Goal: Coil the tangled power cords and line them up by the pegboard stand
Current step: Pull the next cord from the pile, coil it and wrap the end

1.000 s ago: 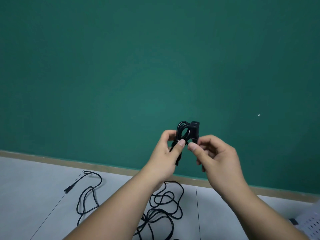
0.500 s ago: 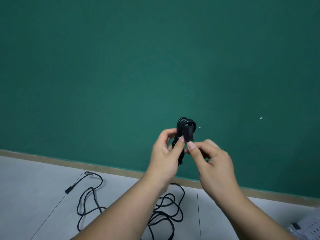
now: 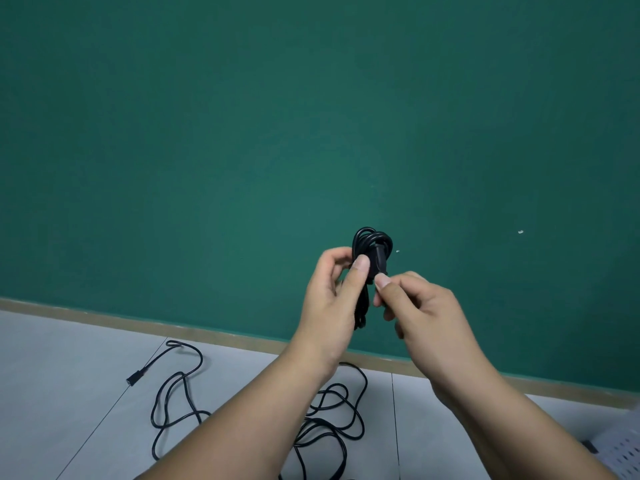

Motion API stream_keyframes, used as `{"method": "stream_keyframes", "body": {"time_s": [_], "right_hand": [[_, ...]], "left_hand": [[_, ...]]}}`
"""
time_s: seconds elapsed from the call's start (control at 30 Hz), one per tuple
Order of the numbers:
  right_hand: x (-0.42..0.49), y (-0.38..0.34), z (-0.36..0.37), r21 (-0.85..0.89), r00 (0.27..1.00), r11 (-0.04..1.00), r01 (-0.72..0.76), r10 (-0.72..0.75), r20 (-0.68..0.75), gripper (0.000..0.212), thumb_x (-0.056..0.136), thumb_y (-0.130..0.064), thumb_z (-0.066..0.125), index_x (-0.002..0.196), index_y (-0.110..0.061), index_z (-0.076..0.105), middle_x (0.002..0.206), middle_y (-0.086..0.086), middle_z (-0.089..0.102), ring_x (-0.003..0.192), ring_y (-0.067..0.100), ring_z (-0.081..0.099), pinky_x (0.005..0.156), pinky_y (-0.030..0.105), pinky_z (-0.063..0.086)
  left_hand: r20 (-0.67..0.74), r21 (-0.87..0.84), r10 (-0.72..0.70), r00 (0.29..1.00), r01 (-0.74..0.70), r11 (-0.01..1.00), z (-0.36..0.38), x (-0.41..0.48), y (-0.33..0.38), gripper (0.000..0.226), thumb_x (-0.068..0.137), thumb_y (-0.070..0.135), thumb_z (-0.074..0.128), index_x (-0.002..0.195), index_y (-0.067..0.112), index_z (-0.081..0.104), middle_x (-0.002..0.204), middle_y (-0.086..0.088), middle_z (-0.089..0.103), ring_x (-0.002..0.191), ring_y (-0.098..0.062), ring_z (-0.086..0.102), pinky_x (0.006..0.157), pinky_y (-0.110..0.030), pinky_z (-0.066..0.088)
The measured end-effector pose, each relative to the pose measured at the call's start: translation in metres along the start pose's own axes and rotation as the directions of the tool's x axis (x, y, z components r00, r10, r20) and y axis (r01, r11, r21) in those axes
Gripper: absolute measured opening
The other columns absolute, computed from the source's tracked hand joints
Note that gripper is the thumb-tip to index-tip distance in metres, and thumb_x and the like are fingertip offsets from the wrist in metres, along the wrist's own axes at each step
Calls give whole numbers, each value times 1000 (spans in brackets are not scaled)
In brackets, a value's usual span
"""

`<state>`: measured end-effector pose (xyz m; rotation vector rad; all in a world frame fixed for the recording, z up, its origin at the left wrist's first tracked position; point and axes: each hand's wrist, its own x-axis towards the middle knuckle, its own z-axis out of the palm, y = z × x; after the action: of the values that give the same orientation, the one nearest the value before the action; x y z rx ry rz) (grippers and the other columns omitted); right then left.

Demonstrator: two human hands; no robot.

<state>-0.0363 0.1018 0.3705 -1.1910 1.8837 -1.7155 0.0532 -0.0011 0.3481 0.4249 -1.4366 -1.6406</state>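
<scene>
A small black coiled power cord (image 3: 371, 241) is held up in front of the green wall. My left hand (image 3: 334, 299) grips the coil, thumb pressed on its front. My right hand (image 3: 419, 310) pinches the cord's plug end just below the coil's right side. On the grey floor below lies a tangled black cord (image 3: 339, 410), partly hidden by my forearms, with one plug end (image 3: 135, 378) stretched out to the left. A corner of the white pegboard stand (image 3: 621, 455) shows at the bottom right.
A green wall (image 3: 242, 133) fills most of the view, with a tan baseboard (image 3: 104, 318) along its foot. The floor is grey tile with thin seams.
The plug end has been brought down over the front of the coil, and my right hand has shifted slightly lower and right while pinching it. My left hand keeps its grip.
</scene>
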Motion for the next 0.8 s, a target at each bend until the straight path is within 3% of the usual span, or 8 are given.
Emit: {"method": "stream_keyframes", "body": {"time_s": [0.1,0.17,0.3,0.37,0.47,0.5,0.63,0.8], "right_hand": [[0,-1,-2,-61,999,998,16,-14,42,35,102,-40,63,72,-24,71,78,-6,59,66,17,51,69,37,41],[0,-1,-4,-171,998,984,44,-36,49,30,101,-44,63,77,-31,75,84,-8,66,77,18,61,77,40,48],[-1,-6,-13,-329,996,941,83,-91,-10,19,94,-47,72,81,-34,76,95,-12,70,89,6,67,81,32,52],[2,-8,-18,-208,999,978,-11,2,-42,15,89,-44,78,96,-33,72,98,-9,75,88,6,71,83,34,54],[7,-7,-25,236,990,964,-119,98,100,35,98,-21,71,132,-27,64,121,-8,76,111,13,73,95,46,58],[8,-6,-28,302,989,945,-123,92,117,38,101,-17,67,138,-24,63,125,-6,76,116,13,71,94,45,58],[13,0,-34,281,996,956,-85,70,63,28,96,-22,71,123,-19,76,121,-2,78,116,16,72,89,39,57],[14,4,-29,392,989,912,-124,145,-23,27,85,-19,80,110,-11,78,109,6,80,98,13,74,87,39,58]], "left_hand": [[9,-6,50,999,-50,999,3,-1,2,28,101,33,71,117,15,58,90,-3,70,74,-20,57,73,-35,48],[-10,-21,40,999,-40,999,3,-1,3,21,101,21,71,115,12,58,90,-4,71,72,-17,59,68,-29,50],[-31,16,52,998,-52,999,2,1,3,24,96,22,76,114,14,63,109,0,76,93,-12,70,80,-27,53],[-22,49,62,998,-60,997,3,2,3,29,91,30,76,114,16,64,112,0,77,102,-12,71,87,-29,52],[15,70,55,998,-56,996,3,1,1,30,90,33,74,114,17,65,114,-1,77,103,-13,71,89,-39,55],[34,81,48,998,-51,995,2,1,1,30,90,33,74,114,18,65,114,-1,77,104,-14,71,91,-44,55],[133,121,25,991,-41,992,-1,1,0,28,91,30,74,114,17,65,112,-1,76,92,-13,68,78,-43,53],[149,89,-21,989,8,996,2,-2,-2,29,92,32,73,114,16,63,106,-2,76,74,-18,58,66,-38,48]]}}
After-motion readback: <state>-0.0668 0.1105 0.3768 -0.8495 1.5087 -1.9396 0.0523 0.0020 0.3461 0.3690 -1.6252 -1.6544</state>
